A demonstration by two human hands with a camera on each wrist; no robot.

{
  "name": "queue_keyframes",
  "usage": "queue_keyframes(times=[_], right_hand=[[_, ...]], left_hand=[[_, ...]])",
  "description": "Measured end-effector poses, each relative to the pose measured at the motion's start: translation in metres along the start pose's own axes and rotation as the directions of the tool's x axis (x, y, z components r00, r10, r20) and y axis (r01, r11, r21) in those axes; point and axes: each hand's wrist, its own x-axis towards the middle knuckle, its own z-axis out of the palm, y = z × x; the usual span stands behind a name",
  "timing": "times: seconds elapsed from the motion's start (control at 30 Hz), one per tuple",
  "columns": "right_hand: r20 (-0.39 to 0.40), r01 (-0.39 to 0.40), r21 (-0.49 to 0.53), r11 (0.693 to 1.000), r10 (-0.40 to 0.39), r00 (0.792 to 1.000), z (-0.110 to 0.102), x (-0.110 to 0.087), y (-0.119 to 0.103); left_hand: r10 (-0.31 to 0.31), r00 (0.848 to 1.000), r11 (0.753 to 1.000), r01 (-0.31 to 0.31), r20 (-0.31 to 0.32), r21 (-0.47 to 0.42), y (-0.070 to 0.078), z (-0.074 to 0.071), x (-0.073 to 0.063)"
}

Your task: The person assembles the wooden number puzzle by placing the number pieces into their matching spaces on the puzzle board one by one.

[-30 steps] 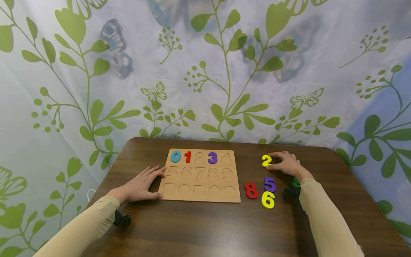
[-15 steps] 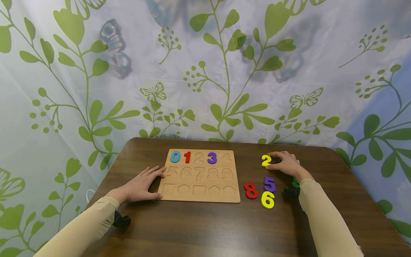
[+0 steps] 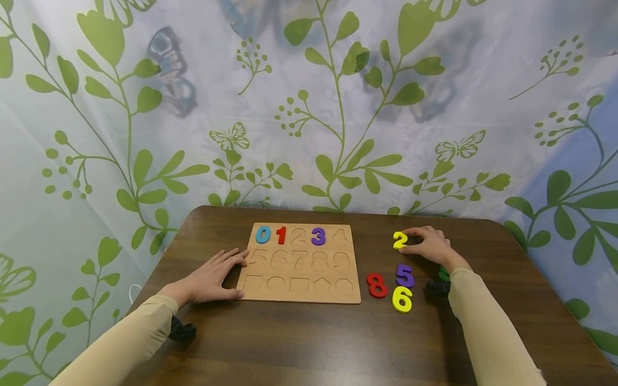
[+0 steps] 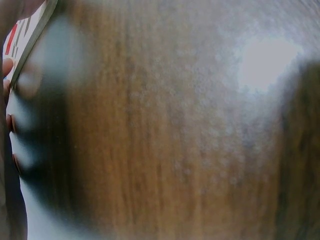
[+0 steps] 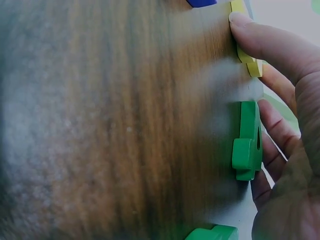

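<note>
My right hand (image 3: 429, 247) pinches a yellow number 2 (image 3: 399, 240) between thumb and fingers, at the table's right side. In the right wrist view the thumb presses the near side of that yellow 2 (image 5: 254, 67). My left hand (image 3: 212, 277) rests at the left edge of a wooden number puzzle board (image 3: 299, 271), thumb and fingers spread and touching it. A blue 0 (image 3: 263, 235), a red 1 (image 3: 281, 235) and a purple 3 (image 3: 318, 236) sit in the board's top row. The left wrist view is mostly blurred tabletop.
Right of the board lie a red 8 (image 3: 377, 285), a purple 5 (image 3: 405, 276) and a yellow 6 (image 3: 402, 299). Beneath the right hand is a green piece (image 5: 247, 142), with another green piece (image 5: 214, 233) nearer. A patterned curtain (image 3: 309, 118) hangs behind the table (image 3: 309, 343).
</note>
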Motion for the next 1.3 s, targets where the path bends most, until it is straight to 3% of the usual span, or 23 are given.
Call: queue_keyframes(times=[0.7, 1.3], right_hand=[[-0.075, 0.033, -0.039, 0.999, -0.036, 0.997, -0.001, 0.001, -0.009], [-0.148, 0.219, -0.044, 0.975, -0.223, 0.963, 0.02, 0.01, -0.105]], left_hand=[[-0.011, 1.0, 1.0, 0.011, -0.005, -0.007, 0.002, 0.0, -0.003], [-0.039, 0.999, 0.999, 0.039, 0.006, -0.006, 0.008, -0.002, -0.005]])
